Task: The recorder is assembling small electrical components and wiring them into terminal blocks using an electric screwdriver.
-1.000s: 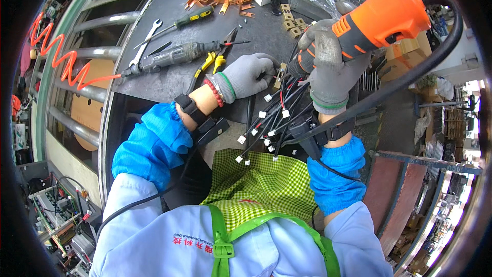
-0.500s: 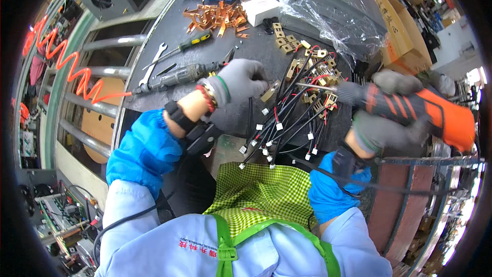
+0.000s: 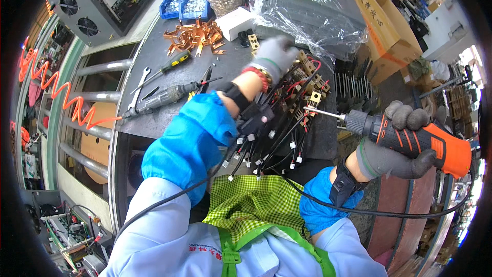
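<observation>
Red lettering (image 3: 205, 252) on the light-blue shirt (image 3: 261, 257) around 6 o'clock, black characters (image 3: 372, 12) on the cardboard box (image 3: 390, 35) at 2, probably handwritten.

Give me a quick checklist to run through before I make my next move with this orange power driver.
1. Right hand gripping the orange power driver: ok, fingers wrapped around its body.
2. Left hand holding a part: cannot tell, it is blurred.
3. Driver bit clear of the wires: cannot tell, its tip shows over the pile but contact is unclear.
4. Black cable clear of the right sleeve: not ok, it crosses in front of it.
5. Wires sorted apart: not ok, they overlap in a bunch.
6. Hand screwdriver away from both hands: ok, it lies apart on the table.
</observation>
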`<state>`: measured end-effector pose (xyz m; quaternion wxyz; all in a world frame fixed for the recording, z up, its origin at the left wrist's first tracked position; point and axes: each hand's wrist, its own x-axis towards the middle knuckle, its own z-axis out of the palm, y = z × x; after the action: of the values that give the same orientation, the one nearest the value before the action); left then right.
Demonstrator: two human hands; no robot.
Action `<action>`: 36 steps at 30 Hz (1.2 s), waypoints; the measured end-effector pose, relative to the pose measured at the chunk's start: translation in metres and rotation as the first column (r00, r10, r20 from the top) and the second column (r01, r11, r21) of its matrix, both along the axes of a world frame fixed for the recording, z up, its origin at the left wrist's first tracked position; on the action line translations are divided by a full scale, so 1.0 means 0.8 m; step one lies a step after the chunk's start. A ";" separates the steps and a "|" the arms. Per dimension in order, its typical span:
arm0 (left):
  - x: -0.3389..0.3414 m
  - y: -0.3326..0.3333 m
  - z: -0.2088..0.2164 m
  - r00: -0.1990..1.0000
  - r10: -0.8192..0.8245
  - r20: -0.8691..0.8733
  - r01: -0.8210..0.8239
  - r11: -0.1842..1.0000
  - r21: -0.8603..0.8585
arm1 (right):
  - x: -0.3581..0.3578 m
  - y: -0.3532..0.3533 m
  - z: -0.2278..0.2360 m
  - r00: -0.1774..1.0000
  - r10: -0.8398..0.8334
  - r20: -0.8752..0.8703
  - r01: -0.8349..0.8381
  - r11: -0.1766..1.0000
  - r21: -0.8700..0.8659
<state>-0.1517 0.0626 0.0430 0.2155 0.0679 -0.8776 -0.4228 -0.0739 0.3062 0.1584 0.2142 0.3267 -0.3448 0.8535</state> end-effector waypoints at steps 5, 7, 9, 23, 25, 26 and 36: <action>-0.016 -0.097 -0.001 0.975 0.056 0.215 0.030 0.926 -0.377 | -0.007 0.004 -0.004 0.997 0.048 0.056 -0.046 0.998 -0.040; -0.018 -0.099 -0.006 0.874 -0.082 0.478 0.329 0.825 -0.460 | -0.010 0.002 -0.005 0.994 0.076 0.078 -0.073 0.996 -0.050; -0.028 -0.085 -0.007 0.811 -0.089 0.578 0.428 0.764 -0.482 | -0.012 -0.003 -0.007 0.991 0.093 0.100 -0.088 0.995 -0.045; 0.046 -0.048 -0.034 0.870 0.061 0.490 0.260 0.787 -0.560 | -0.020 0.000 -0.020 0.974 0.225 0.017 -0.225 0.973 0.048; 0.069 -0.057 -0.029 0.848 0.082 0.523 0.235 0.827 -0.511 | -0.016 -0.001 -0.021 0.991 0.124 0.057 -0.122 0.991 -0.051; 0.082 -0.063 -0.026 0.846 0.110 0.521 0.174 0.868 -0.466 | -0.013 -0.002 -0.021 0.990 0.137 0.037 -0.136 0.990 -0.040; 0.137 -0.042 -0.033 0.872 0.326 0.364 -0.054 0.805 -0.591 | 0.002 -0.022 -0.014 0.994 0.086 0.070 -0.086 0.996 -0.006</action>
<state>-0.0424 0.0286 0.0164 0.0598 0.1869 -0.9762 -0.0927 -0.0726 0.2884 0.1469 0.1655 0.3109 -0.3366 0.8733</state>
